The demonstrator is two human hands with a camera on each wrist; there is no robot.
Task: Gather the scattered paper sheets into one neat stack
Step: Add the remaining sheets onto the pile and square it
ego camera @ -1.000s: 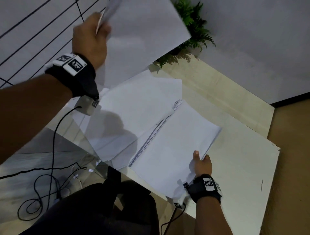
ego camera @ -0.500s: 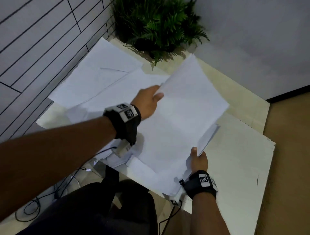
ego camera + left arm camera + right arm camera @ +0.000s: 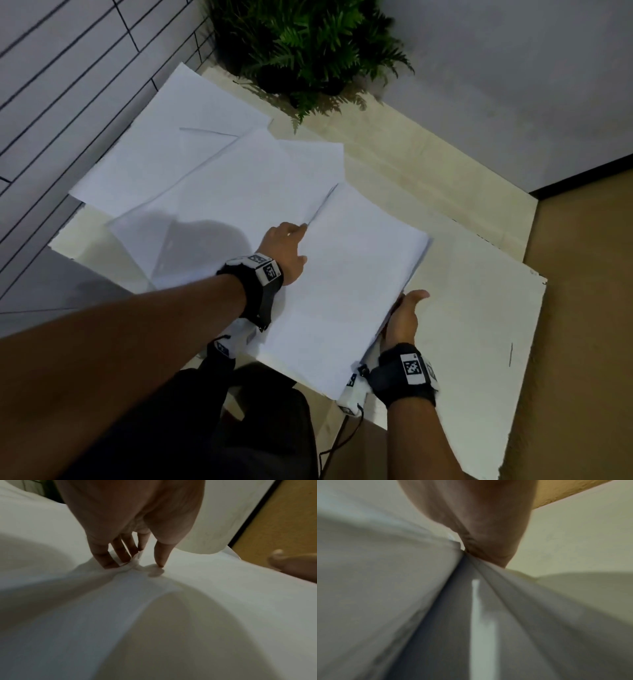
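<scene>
The pale, cream-topped desk [image 3: 479,308] carries it all: at its near edge lies the growing stack of white paper sheets [image 3: 342,291], and further back, toward the leafy green potted fern [image 3: 301,44], loose white sheets [image 3: 191,150] wait, overlapping (two or three, hard to count). The left hand [image 3: 284,253] pinches the stack's left edge, thumb on top and fingers [image 3: 106,558] curled beneath; the right hand [image 3: 404,318] clasps the right edge. Squaring looks underway; next, I'd guess, the left hand lets go and reaches for the far sheets.
</scene>
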